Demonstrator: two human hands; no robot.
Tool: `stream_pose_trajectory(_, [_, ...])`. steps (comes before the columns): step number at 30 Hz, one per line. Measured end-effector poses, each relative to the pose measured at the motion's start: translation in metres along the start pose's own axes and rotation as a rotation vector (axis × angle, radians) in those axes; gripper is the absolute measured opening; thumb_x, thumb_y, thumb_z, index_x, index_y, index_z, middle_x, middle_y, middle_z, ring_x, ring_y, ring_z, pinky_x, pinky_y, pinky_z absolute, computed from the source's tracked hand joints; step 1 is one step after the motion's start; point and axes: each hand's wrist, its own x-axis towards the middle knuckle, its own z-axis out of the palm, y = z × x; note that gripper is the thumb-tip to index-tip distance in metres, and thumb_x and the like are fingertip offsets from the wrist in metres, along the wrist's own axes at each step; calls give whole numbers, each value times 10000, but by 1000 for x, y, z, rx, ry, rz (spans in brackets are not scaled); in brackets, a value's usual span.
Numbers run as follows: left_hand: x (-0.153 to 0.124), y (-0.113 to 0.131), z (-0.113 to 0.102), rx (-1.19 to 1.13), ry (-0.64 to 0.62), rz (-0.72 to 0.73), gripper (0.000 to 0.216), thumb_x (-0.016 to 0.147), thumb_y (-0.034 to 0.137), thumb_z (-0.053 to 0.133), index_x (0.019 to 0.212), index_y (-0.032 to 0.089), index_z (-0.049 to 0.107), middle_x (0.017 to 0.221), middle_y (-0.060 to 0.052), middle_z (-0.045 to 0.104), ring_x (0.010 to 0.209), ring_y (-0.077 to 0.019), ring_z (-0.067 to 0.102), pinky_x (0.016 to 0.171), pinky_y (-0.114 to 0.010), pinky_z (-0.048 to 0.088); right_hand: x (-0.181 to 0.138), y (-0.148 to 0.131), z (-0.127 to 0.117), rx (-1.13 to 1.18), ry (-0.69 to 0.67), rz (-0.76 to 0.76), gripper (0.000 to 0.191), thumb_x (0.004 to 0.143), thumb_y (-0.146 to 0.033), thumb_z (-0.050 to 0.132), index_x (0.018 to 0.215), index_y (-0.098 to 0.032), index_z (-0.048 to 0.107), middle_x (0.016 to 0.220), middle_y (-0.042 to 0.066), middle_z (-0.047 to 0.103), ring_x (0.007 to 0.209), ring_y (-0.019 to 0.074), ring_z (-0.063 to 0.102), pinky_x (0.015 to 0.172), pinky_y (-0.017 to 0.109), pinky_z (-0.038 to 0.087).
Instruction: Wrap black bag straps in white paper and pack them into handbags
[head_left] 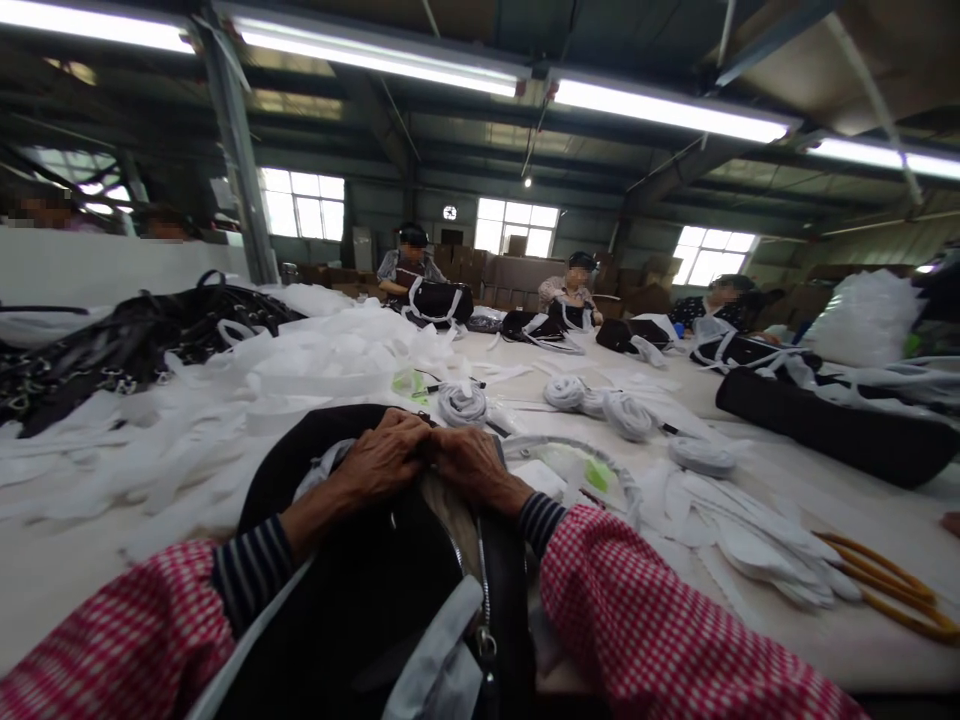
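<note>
A black bag (337,590) lies in front of me, its long zipper (486,590) partly open with a beige lining showing. My left hand (386,455) is closed on the bag's far end, fingers curled over the edge. Right against it, my right hand (472,462) grips the same end beside the top of the zipper opening. The fingertips of both hands are mostly hidden, pressed into the fabric. A strip of pale wrapping (439,650) lies over the bag near the metal zipper pull (487,642).
White wrapping strips (322,350) heap at the left beside black straps with metal clips (135,340). Coiled white cords (630,415), flat white pieces (757,530) and orange-handled scissors (892,580) lie to the right. Another black bag (832,425) rests farther right. Several people sit across the table.
</note>
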Motion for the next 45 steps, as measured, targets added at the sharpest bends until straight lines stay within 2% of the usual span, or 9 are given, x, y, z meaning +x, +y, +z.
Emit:
stream_pose_trajectory(8, [1,3,-35,24,-30,5,301,899,472,580,1124,322,714,1227,-39,628,1182,-324,527,969,-456,460,-13,-15,-25,32,146,68,117,985,-302,610,1024,-197,645,935,25,750,839,188,687,642,279,343])
stream_pose_trajectory(14, [-11,50,-70,-20,-31,38,366,858,623,588,1034,342,743,1106,-29,619,1061,-287,558,857,-392,498,-46,-32,-79,97,208,40,64,1000,-277,588,995,-222,619,907,-17,730,842,159,684,655,260,357])
stream_pose_trajectory(17, [-9,66,-59,-24,9,96,285,856,538,607,972,317,744,1065,-37,633,1041,-289,550,859,-393,500,-60,-28,-82,67,204,38,55,983,-257,589,966,-211,614,918,-20,722,833,152,673,655,266,365])
stream_pose_trajectory(20, [3,58,-31,-84,49,236,224,883,434,628,1034,306,733,1184,-39,653,1168,-294,521,1011,-395,462,-64,-16,-64,54,184,52,44,943,-230,620,975,-204,633,931,-11,731,818,161,664,643,280,357])
stream_pose_trajectory(24, [18,37,-1,-183,-83,212,207,892,423,634,993,266,725,1129,-41,692,1128,-276,566,1011,-367,461,-61,-1,-36,126,135,135,114,940,-278,647,1013,-191,655,941,17,747,821,175,669,644,288,345])
stream_pose_trajectory(31, [22,40,-1,-288,-154,82,165,822,352,636,837,211,721,998,-29,691,985,-241,628,889,-329,460,-58,5,-28,452,130,303,65,875,-219,709,832,-190,670,787,-11,698,799,153,658,689,243,382])
stream_pose_trajectory(37, [17,45,6,-385,-75,41,192,806,340,630,735,196,734,879,-33,694,896,-225,636,810,-323,467,-57,10,-46,528,21,192,76,842,-144,670,795,-178,719,735,-12,692,741,147,651,676,229,421])
stream_pose_trajectory(41, [11,49,12,-366,-39,10,128,796,275,647,749,216,750,890,-33,708,941,-237,620,837,-352,457,-29,40,-58,496,12,331,160,930,-234,598,899,-151,731,741,11,720,626,132,678,594,205,457])
stream_pose_trajectory(45, [7,51,14,-358,-17,-10,100,825,236,647,787,218,737,923,-29,694,954,-236,602,858,-376,428,25,76,-57,292,35,432,177,940,-234,593,934,-113,722,869,86,750,749,164,713,662,224,475])
